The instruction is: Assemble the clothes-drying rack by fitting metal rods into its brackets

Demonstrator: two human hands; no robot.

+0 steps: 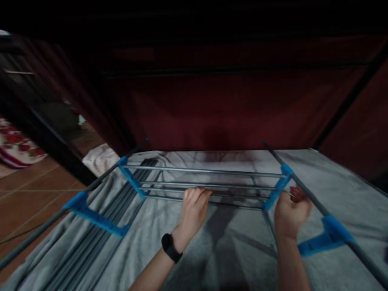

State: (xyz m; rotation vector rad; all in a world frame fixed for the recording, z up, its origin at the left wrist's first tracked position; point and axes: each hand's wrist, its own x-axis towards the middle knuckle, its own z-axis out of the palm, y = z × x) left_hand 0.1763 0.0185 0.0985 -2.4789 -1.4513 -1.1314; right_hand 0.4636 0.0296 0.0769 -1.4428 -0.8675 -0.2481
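A frame of grey metal tubes joined by blue plastic brackets lies before me. My left hand (195, 206), with a dark band on its wrist, curls its fingers over a thin crosswise metal rod (169, 198) near the middle of the frame. Several such rods run between the far left bracket (132, 177) and the far right bracket (279, 186). My right hand (291, 210) is closed beside that right bracket, close to the right side tube (312, 197). What its fingers hold, if anything, is hidden. Nearer to me are another left bracket (98, 218) and another right bracket (324, 239).
Several loose grey tubes (100, 226) lie along the left on a grey cloth surface (242, 262). A dark red panel (212, 113) rises behind the frame. A black post (51, 133) slants at the left, beyond which lie a tiled floor (45, 182) and a patterned round mat (18, 147).
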